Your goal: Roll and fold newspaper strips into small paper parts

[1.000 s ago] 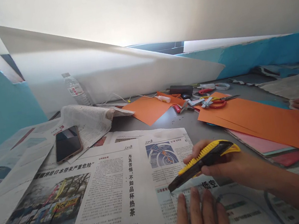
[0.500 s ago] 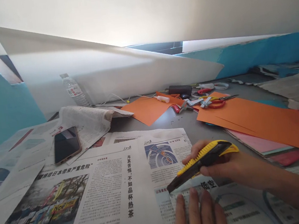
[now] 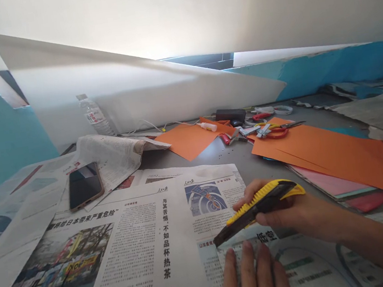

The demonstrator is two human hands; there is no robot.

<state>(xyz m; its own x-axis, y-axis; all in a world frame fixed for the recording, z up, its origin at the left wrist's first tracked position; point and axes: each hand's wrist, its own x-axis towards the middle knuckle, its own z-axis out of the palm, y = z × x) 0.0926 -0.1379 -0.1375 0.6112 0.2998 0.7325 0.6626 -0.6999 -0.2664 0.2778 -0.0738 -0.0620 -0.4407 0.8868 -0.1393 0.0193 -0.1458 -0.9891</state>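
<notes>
Gripping a cutter (image 3: 259, 206), right fingers (image 3: 274, 220) curl tight, left fingers (image 3: 250, 270) lie parted over newspaper (image 3: 184, 248), and a clear bottle (image 3: 94, 116) stands beyond.

1. Right hand (image 3: 285, 213) has a yellow-and-black cutter (image 3: 260, 206) gripped, nose angled down at the newspaper (image 3: 136, 259).
2. Left hand (image 3: 252, 279) is just laid on the newspaper, near side.
3. Phone's (image 3: 85, 185) off left, bottle (image 3: 95, 117) far left.
4. Scissors (image 3: 275, 132) on orange paper (image 3: 334, 157), far right.

The bottom edge cuts off the left hand (image 3: 252, 279); the yellow cutter (image 3: 260, 206) partly hides the right hand's (image 3: 287, 215) fingers. Left of both, the newspaper's (image 3: 136, 259) finest print is unreadably small; the specks (image 3: 220, 155) beyond them are too tiny to identify.
</notes>
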